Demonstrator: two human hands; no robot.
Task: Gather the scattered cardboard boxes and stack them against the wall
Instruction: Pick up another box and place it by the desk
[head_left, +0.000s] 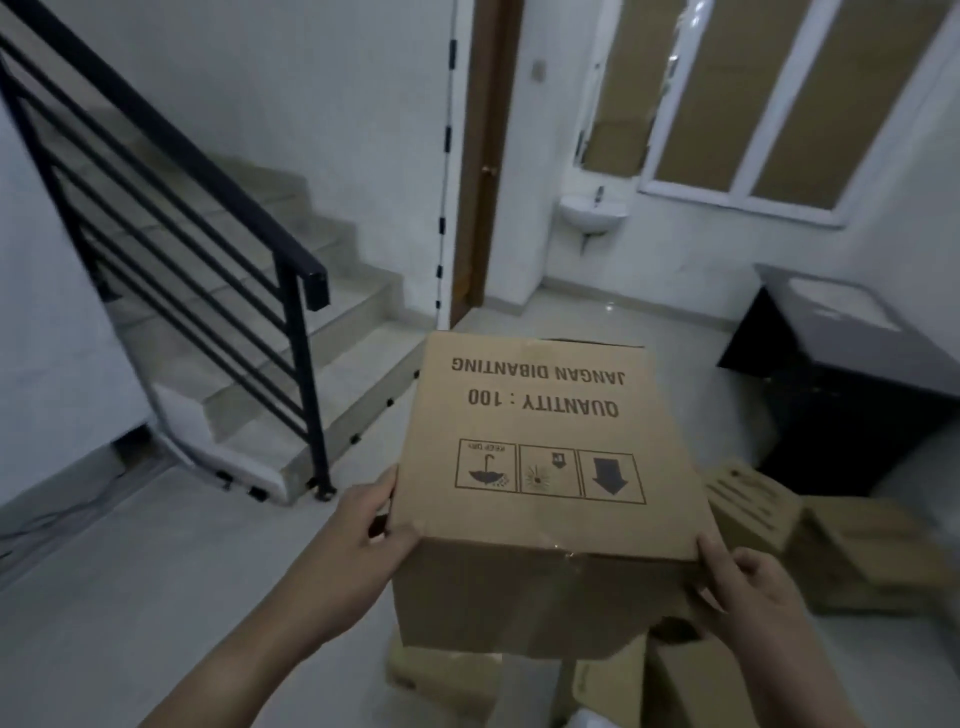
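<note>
I hold a brown cardboard box (540, 441) in the air in front of me, its printed top face upside down to me with "QUANTITY : 100" and handling symbols. My left hand (371, 525) grips its near left corner. My right hand (748, 582) grips its near right corner, fingers wrapped under the edge. More cardboard boxes lie on the floor: several at the right (831, 540) and others below the held box (447, 675), partly hidden by it.
A staircase (291, 332) with a black metal railing (208, 249) rises at the left. A black cabinet (852, 374) stands at the right wall. A small white sink (592, 215) hangs on the far wall beside a brown door frame (478, 171). Pale tiled floor (156, 571) lies at the left.
</note>
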